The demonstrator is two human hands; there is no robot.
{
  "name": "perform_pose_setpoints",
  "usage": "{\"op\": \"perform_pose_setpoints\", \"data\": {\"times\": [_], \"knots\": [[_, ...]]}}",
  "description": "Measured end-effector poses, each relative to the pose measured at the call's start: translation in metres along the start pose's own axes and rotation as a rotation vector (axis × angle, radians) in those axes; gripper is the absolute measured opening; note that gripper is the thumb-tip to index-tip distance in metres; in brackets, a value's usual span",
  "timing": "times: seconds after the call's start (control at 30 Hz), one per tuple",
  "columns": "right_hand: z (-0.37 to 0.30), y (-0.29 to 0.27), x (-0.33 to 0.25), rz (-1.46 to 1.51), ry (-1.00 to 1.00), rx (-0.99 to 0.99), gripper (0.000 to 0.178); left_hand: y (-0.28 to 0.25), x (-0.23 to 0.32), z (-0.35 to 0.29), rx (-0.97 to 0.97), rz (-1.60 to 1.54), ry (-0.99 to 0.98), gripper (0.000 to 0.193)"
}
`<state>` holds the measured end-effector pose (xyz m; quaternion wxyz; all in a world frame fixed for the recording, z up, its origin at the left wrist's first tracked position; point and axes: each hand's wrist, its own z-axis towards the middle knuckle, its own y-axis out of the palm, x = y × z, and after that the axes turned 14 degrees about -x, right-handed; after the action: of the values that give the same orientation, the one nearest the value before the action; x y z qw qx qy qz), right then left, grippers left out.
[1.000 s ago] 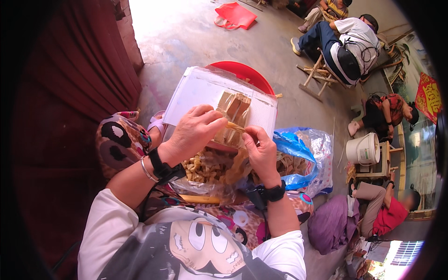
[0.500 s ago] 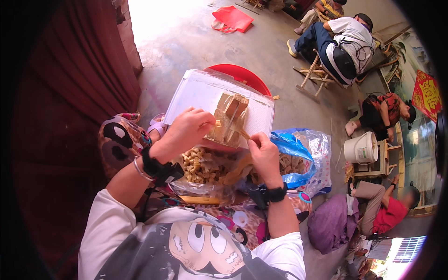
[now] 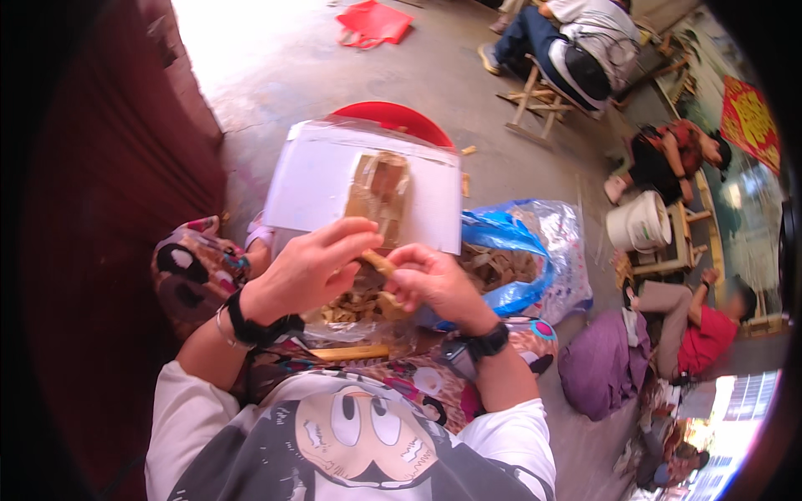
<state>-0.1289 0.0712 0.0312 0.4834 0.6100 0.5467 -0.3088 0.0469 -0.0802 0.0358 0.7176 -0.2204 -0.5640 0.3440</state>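
Left fingers [image 3: 357, 242] near right fingers [image 3: 407, 280] (bent)

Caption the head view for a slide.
Right hand holds a tan strip beside the left hand, near a white board.

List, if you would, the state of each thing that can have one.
Slender tan strip: held
Right hand: grip closed on the strip
Left hand: at the strip, grip unclear
White rectangular board: lying broad face up
Tan rectangular bundle: resting on board
Red round basin: partly covered by board
Blue plastic bag: open, tan scraps inside
Red handled bag: lying on floor
White round plastic bucket: contents unclear
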Motion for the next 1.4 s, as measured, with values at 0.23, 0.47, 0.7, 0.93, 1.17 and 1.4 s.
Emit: {"op": "perform_pose_setpoints", "data": {"times": [0.23, 0.47, 0.7, 0.93, 1.17, 1.4], "knots": [[-0.005, -0.004, -0.003, 0.042, -0.123, -0.176, 0.039, 0.009, 0.005, 0.011, 0.179, 0.354, 0.071, 0.030], [-0.016, -0.016, 0.002, 0.308, -0.302, -0.292, 0.027, 0.007, -0.004, 0.006, 0.129, 0.221, -0.210, 0.016], [-0.006, -0.003, 0.006, -0.264, -0.347, 0.041, 0.036, 0.035, 0.011, -0.001, -0.366, -0.902, -0.510, 0.015], [0.000, 0.012, 0.021, -0.823, -0.419, 0.319, 0.030, 0.029, -0.002, 0.001, -0.177, -1.018, -0.459, 0.018], [-0.001, 0.007, 0.006, 0.041, -0.297, -0.113, 0.026, 0.036, 0.003, 0.006, -0.160, -0.915, -0.336, 0.037], [0.002, 0.010, 0.016, 0.084, -0.239, 0.049, 0.026, 0.027, -0.002, 0.001, -0.113, -1.039, -0.432, 0.025]]}}
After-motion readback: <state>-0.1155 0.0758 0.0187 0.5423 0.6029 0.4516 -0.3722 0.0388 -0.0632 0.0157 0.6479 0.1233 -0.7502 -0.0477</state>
